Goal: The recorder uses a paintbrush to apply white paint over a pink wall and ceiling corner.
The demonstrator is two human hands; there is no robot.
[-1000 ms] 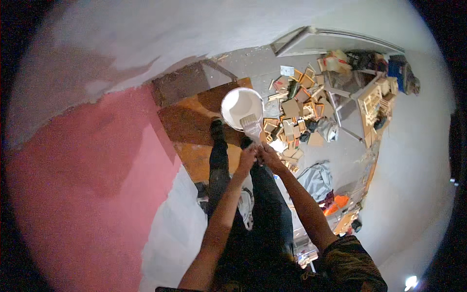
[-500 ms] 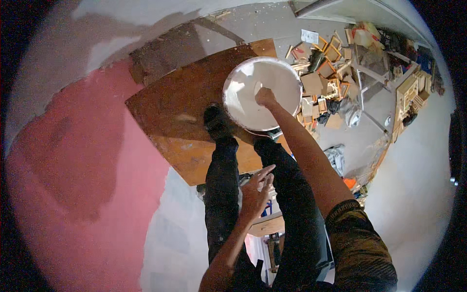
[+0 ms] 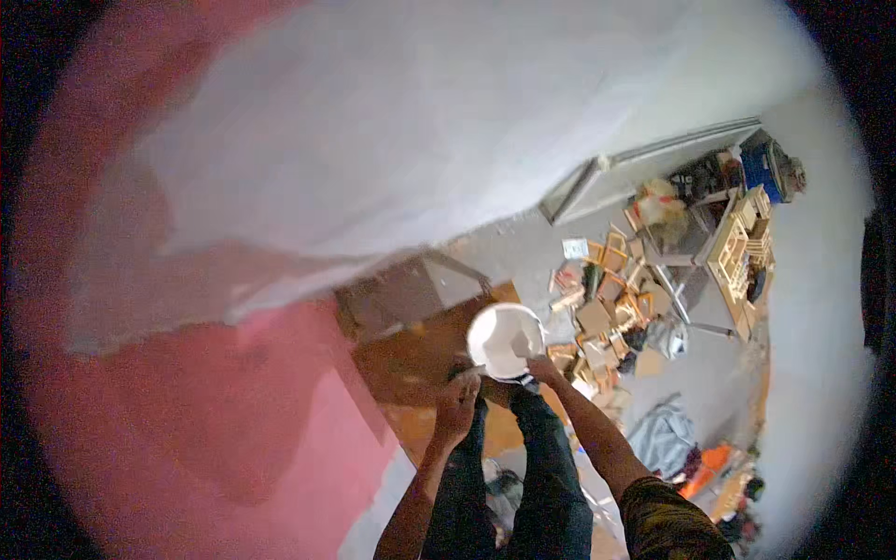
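A white bucket [image 3: 497, 330] stands on an orange-brown wooden board [image 3: 415, 364] with pale liquid or residue inside. My right hand [image 3: 541, 371] is closed at the bucket's right rim, on the paintbrush, whose blurred bristles are hard to make out against the white interior. My left hand [image 3: 455, 403] is at the lower left of the bucket, fingers loosely stretched toward it, nothing clearly in them. My legs in dark trousers are below, feet beside the bucket.
A partly painted pink and white wall [image 3: 233, 401] fills the left and top. Wooden frames and offcuts [image 3: 597, 317] heap to the right, with a table-like metal structure [image 3: 700, 252], blue container [image 3: 765, 173], grey cloth [image 3: 661, 434], orange item [image 3: 714, 457] and panel [image 3: 569, 191] against the wall.
My right hand took the brush down into the bucket, and my left hand let go of it. The view has since tilted toward the wall, so bucket and floor appear lower.
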